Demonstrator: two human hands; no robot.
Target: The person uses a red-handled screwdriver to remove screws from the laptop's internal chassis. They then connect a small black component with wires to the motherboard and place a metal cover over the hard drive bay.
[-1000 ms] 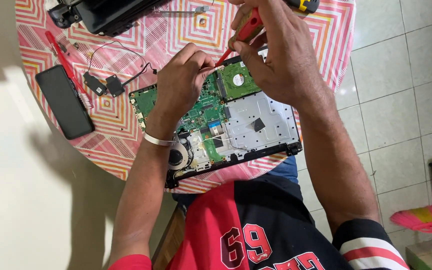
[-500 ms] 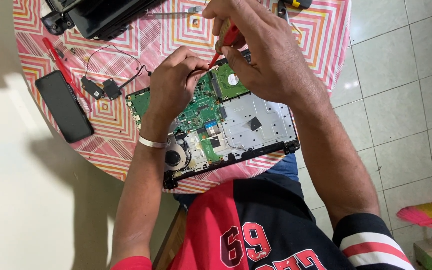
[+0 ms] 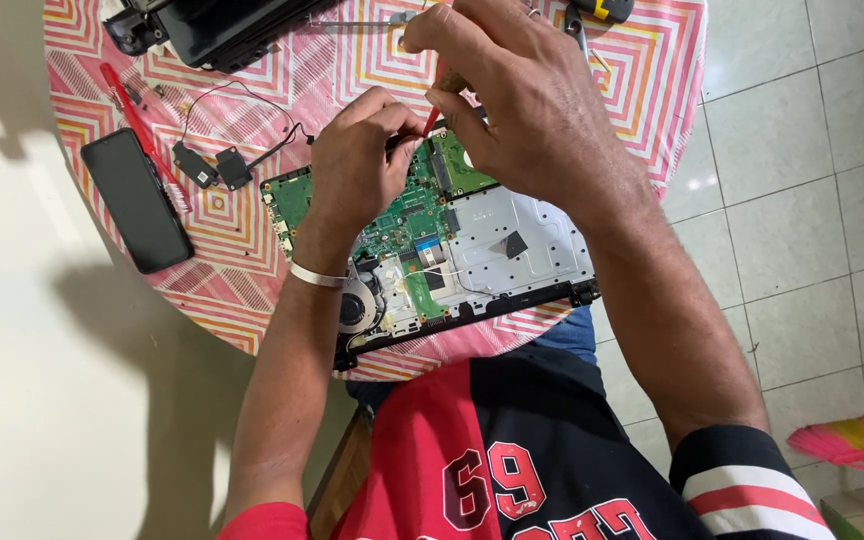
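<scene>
An opened laptop base [image 3: 512,250] lies on the round table, its green circuit board [image 3: 392,215] and round fan [image 3: 357,305] exposed. My left hand [image 3: 357,165] rests on the board with fingertips pinched at a spot near the board's far edge; a metal bangle sits on that wrist. My right hand [image 3: 522,100] is closed around a red-handled screwdriver [image 3: 434,115], whose tip points down at the same spot beside the left fingertips.
A pink-and-orange patterned cloth [image 3: 642,90] covers the table. A black phone [image 3: 137,200], a red tool [image 3: 132,115], two small black parts with wires [image 3: 214,165], a black laptip lid part [image 3: 222,25] and a yellow-handled tool [image 3: 602,10] lie around. Tiled floor on the right, with a pink brush [image 3: 852,440].
My right hand with the red screwdriver has shifted left and lower over the board, closer to the left fingertips. The left hand stays on the board.
</scene>
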